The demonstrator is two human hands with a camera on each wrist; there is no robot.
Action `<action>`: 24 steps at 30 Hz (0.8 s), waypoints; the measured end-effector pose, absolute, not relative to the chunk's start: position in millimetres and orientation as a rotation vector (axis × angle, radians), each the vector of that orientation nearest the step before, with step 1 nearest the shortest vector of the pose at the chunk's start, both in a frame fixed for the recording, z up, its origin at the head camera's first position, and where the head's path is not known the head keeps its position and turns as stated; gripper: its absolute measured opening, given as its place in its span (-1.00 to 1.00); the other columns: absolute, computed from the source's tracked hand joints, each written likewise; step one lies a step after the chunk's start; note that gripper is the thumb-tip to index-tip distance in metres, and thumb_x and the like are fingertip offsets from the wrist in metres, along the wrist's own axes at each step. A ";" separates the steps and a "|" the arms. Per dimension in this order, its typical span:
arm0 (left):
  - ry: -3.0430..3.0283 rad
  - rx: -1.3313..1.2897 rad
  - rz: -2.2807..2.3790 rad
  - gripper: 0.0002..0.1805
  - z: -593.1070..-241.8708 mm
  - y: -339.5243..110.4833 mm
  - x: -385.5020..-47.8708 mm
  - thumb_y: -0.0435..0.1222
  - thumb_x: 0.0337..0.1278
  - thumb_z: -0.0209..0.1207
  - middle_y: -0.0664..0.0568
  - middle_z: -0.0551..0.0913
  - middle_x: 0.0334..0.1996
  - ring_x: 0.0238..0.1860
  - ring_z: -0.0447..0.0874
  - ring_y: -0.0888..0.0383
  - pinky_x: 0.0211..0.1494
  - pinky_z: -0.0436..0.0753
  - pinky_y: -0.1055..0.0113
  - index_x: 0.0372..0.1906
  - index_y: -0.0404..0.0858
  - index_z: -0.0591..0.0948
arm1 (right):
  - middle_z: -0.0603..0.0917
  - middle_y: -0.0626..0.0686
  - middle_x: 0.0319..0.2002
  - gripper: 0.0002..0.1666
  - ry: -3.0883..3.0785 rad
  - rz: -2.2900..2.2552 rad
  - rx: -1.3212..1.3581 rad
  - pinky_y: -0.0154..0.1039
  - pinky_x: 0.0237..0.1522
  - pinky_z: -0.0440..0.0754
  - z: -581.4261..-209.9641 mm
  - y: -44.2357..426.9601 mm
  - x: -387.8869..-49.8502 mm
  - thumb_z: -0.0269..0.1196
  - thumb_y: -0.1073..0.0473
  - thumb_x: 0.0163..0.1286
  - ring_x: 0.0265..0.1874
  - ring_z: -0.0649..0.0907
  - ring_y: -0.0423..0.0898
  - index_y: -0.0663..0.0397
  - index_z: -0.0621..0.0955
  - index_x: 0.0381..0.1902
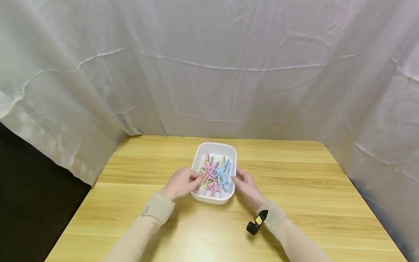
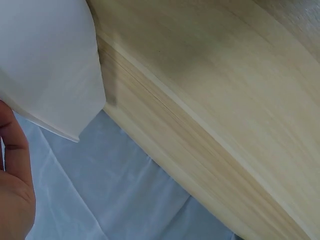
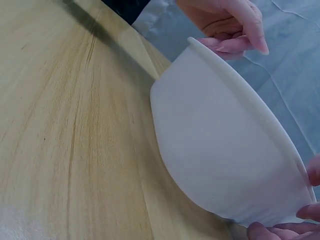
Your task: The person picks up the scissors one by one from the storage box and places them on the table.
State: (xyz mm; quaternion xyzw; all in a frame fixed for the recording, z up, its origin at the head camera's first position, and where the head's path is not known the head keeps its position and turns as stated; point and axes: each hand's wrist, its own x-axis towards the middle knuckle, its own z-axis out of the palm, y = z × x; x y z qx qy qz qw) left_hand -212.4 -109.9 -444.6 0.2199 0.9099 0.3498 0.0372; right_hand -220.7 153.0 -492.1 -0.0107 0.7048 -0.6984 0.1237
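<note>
A white plastic bin (image 1: 231, 153) sits on the table and holds several small pastel scissors. Pink scissors (image 1: 213, 190) lie toward the left and near end, with blue scissors (image 1: 226, 174) on the right; some yellow-green parts show among them. My right hand (image 1: 247, 185) grips the bin's right side, thumb at the rim and fingers along the outer wall. At the left rim is my left hand (image 1: 184, 183), its thumb reaching over the bin and its other fingers bent. Whether it pinches anything is hidden. In the right wrist view, the left hand (image 3: 227, 25) appears beyond the bin's wall.
The wooden table (image 1: 294, 182) spreads around the bin on all sides. Pale curtains (image 1: 229, 91) hang behind the table and along both sides. A black strap with a small camera (image 1: 256, 222) is on my right wrist. A dark area (image 1: 32, 196) lies beyond the left edge.
</note>
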 end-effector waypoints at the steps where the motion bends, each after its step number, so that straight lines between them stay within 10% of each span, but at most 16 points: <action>1: 2.788 0.660 1.075 -0.48 -444.2 -110.0 -212.4 -0.10 0.43 0.09 0.30 0.64 -0.72 -0.68 0.56 0.31 -0.59 0.47 0.40 -0.75 -0.03 0.59 | 0.30 0.34 0.50 -0.29 2.053 -2.030 -0.032 0.03 0.56 0.23 -491.5 153.0 -220.4 0.02 0.29 0.54 0.49 0.35 0.19 0.28 0.12 0.56; 24: 3.211 0.290 1.022 -0.83 -450.2 -94.1 -219.0 -0.14 0.28 0.13 0.09 0.63 -0.42 -0.50 0.47 0.20 -0.46 0.44 0.39 -0.25 -0.11 0.66 | 0.42 0.51 0.34 -0.27 2.242 -1.787 -0.125 0.09 0.34 0.55 -475.2 154.1 -223.8 0.02 0.37 0.45 0.30 0.52 0.35 0.39 0.13 0.53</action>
